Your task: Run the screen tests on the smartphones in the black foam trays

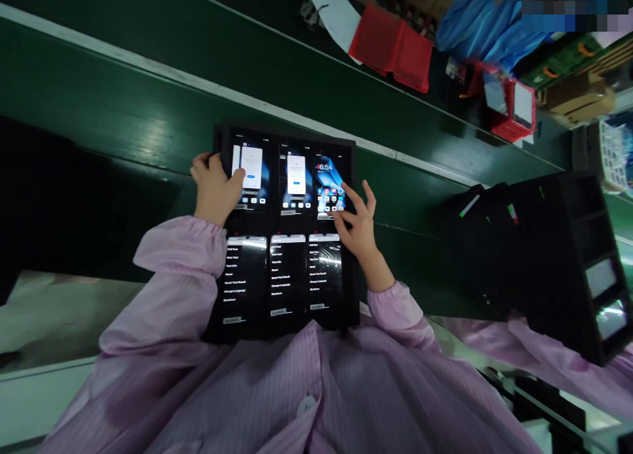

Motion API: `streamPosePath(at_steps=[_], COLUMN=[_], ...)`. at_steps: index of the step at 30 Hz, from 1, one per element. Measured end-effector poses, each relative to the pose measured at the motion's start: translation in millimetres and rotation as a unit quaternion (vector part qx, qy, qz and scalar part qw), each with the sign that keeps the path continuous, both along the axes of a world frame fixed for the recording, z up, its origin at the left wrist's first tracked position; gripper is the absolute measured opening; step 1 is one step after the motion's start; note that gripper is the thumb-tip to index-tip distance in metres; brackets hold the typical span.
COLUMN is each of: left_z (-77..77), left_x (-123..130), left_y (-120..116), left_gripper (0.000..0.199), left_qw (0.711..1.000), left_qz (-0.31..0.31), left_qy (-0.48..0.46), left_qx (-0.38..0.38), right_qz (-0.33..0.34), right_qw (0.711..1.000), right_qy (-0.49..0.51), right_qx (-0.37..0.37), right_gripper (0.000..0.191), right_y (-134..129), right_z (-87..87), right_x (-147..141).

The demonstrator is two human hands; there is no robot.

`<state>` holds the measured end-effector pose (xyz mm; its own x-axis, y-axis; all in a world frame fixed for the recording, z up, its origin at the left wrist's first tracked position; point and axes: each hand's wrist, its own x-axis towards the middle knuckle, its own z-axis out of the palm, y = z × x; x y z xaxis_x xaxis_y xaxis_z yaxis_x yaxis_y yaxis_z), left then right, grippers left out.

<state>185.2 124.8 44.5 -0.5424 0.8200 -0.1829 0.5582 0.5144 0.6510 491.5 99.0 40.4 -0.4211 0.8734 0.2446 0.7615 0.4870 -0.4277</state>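
A black foam tray [350, 276] in front of me holds several lit smartphones in two rows. My left hand [215, 189] is at the tray's left edge, its thumb stretched onto the screen of the upper left phone [252, 170] and its other fingers loosely bent outside the tray. Over the upper right phone [328, 180], which shows a home screen with 6:54, my right hand [360, 224] has its fingers spread, the tips at the lower screen. The upper middle phone [296, 177] displays a white card. Text menus fill the lower phones [288, 269].
A green bench [148, 130] with pale strips runs across. To the right, a person's pink sleeve [544, 355] is beside dark stacked trays [524, 243]. Red folders [390, 45], a red box [514, 107], blue plastic [479, 25] and cardboard [578, 97] lie at the far side.
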Motion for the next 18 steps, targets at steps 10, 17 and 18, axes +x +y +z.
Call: streamPosePath(at_steps=[10,17,18], left_z=[-3.1,-6.0,-6.8], left_x=[-2.7,-3.2,-3.7], left_y=[2.3,2.9,2.8], left_gripper=[0.055,0.053,0.053], left_qw=[1.0,1.0,1.0], left_qz=[-0.003,-0.002,-0.003], left_qy=[-0.004,0.0,0.0], left_qx=[-0.005,-0.005,-0.001], right_qz=[-0.063,-0.074,-0.079], right_qw=[0.998,0.997,0.997], right_qy=[0.001,-0.001,-0.003], right_qx=[-0.01,-0.021,-0.021], right_gripper=[0.031,0.037,0.038], right_y=[0.4,8.7,10.8], right_z=[-8.4,-7.8,-7.2], right_x=[-1.0,-0.7,-1.1])
